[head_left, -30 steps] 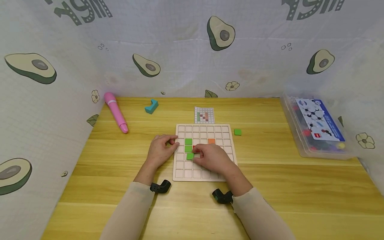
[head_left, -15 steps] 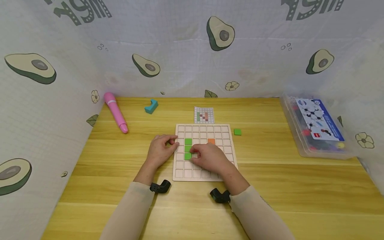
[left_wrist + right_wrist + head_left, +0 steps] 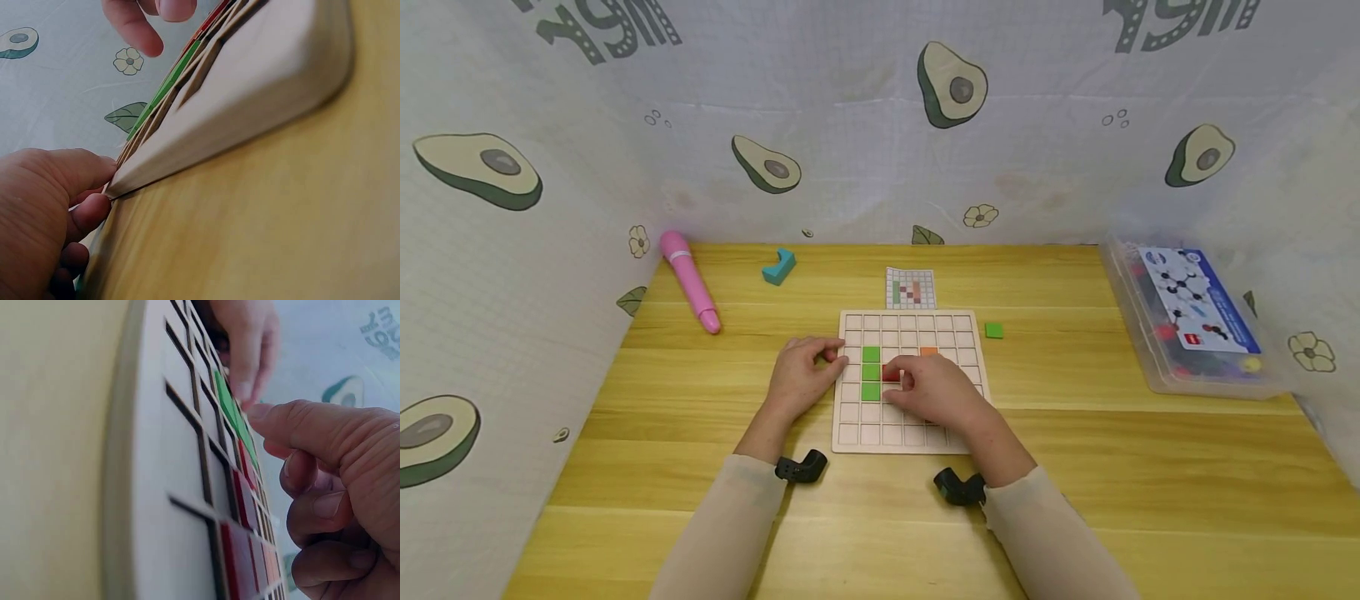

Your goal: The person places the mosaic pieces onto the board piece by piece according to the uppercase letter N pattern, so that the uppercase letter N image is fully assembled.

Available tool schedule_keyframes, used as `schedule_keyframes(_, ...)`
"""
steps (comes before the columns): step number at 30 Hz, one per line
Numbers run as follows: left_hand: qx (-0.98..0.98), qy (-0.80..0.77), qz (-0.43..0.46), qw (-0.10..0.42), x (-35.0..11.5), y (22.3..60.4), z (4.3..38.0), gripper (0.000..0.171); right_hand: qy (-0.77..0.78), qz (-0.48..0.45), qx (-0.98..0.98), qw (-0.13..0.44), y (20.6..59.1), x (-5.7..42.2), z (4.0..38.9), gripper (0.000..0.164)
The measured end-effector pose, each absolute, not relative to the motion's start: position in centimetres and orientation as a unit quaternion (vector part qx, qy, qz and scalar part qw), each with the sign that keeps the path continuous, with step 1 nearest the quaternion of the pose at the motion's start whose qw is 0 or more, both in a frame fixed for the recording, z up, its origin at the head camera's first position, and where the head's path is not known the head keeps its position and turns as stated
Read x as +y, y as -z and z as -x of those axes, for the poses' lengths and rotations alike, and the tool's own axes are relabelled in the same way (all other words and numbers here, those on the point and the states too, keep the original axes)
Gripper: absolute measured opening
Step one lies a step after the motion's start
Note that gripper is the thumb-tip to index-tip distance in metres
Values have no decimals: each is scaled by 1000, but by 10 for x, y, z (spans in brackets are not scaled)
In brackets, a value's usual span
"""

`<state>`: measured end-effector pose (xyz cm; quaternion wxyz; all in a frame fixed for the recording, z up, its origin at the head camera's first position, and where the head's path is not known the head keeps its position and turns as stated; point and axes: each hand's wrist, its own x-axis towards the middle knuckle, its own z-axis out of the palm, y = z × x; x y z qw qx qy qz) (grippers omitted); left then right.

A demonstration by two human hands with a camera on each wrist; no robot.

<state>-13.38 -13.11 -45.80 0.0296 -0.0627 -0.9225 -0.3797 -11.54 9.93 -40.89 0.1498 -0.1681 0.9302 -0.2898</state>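
Note:
A wooden grid board point(image 3: 891, 434) lies on the table, with green tiles point(image 3: 871, 372) forming a column near its left side. My left hand point(image 3: 802, 375) holds the board's left edge with thumb and index finger. Over the board, my right hand point(image 3: 942, 390) is just right of the green column, its thumb and index tips apart with nothing between them. A red tile point(image 3: 890, 373) shows partly beside its fingers, and an orange tile point(image 3: 928, 352) lies behind the hand. The right wrist view also shows dark red tiles point(image 3: 240, 559) in the grid under the hand.
A paper pattern card point(image 3: 912, 288) touches the board's far edge. One loose green tile point(image 3: 994, 331) lies right of the board. Farther out are a pink microphone-shaped toy point(image 3: 691, 283), a teal block point(image 3: 779, 267) and a clear plastic box point(image 3: 1198, 325).
My right hand has let go of the lowest green tile, which shifted left and now sits square in its cell. The hand then drew slightly right, uncovering the red tile. The left hand stays put.

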Motion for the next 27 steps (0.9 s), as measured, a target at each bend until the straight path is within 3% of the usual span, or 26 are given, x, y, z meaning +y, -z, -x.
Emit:
schedule_keyframes(16, -923, 379, 63, 36, -132, 459, 134, 29, 361, 39, 923, 125, 415, 170, 143, 30)
schedule_keyframes(27, -926, 372, 64, 36, -131, 460, 134, 29, 329, 12, 939, 98, 419, 215, 158, 36)
